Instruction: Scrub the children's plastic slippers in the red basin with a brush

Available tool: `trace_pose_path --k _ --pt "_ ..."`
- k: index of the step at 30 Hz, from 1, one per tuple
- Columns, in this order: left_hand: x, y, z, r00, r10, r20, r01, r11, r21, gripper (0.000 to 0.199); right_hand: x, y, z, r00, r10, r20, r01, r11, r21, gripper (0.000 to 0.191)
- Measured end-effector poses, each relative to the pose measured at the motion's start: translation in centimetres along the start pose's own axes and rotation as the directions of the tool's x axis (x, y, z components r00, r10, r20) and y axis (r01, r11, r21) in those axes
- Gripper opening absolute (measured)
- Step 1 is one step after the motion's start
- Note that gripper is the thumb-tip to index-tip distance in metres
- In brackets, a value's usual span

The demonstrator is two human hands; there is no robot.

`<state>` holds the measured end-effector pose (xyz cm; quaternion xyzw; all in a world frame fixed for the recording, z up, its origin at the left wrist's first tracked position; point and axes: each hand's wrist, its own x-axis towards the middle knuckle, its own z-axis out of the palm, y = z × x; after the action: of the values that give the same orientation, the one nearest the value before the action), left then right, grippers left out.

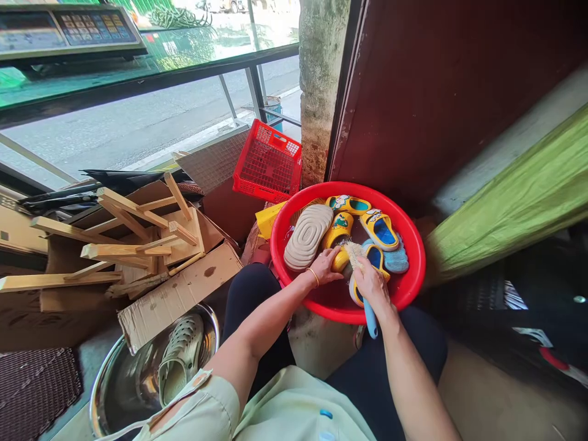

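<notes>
Two hands: left (324,267) on slipper (339,231), right (372,286) gripping brush (370,318).

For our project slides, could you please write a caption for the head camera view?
Right hand presses a blue-handled brush onto a yellow slipper in a red basin, left hand alongside.

**Brush and slipper hidden under the right-hand grip (372,288)**
The scrub brush's (370,318) middle lies behind the fingers, and the yellow slipper (354,293) below shows only partly. Far left, the top edge cuts off the electronic scale (68,27), its keypad labels too small to read; near left, a cardboard flap (179,297) and sleeve (197,404) cover part of the steel basin (108,398).
</notes>
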<state>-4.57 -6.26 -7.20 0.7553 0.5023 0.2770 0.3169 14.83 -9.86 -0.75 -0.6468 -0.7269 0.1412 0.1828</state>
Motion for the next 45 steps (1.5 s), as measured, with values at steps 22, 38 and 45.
trace_pose_path --k 22,38,45 --pt "0.2 2.1 -1.5 0.976 -0.218 -0.020 0.219 0.973 0.073 0.060 0.1 0.3 0.2 0.999 0.002 0.034 -0.004 0.999 0.044 0.047" --pt "0.5 2.3 -1.4 0.939 -0.340 -0.056 0.342 0.939 0.043 0.051 0.2 0.3 0.8 0.996 -0.004 0.094 0.001 0.999 0.035 0.049" --pt "0.5 1.4 -0.5 0.962 -0.271 0.018 0.268 0.959 0.089 0.043 0.1 0.3 1.2 0.992 0.004 0.126 -0.004 1.000 -0.005 0.050"
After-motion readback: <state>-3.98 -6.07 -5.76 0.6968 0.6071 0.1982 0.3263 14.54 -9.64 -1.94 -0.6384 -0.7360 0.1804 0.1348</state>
